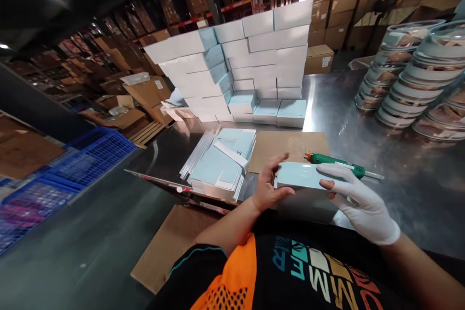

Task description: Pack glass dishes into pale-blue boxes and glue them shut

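Pale blue box (303,176), unlabelled, clasped between bare left hand (268,189) and gloved right hand (358,206), "MMER" on shirt (319,271).

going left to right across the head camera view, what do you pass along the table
Blue crate → stack of flat blue cartons → left hand → pale blue box → white-gloved right hand → stacks of clear lidded tubs.

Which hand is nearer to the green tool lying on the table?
The right hand, in a white glove, is nearer: its fingers lie just below the green tool. The bare left hand grips the far end of the pale blue box.
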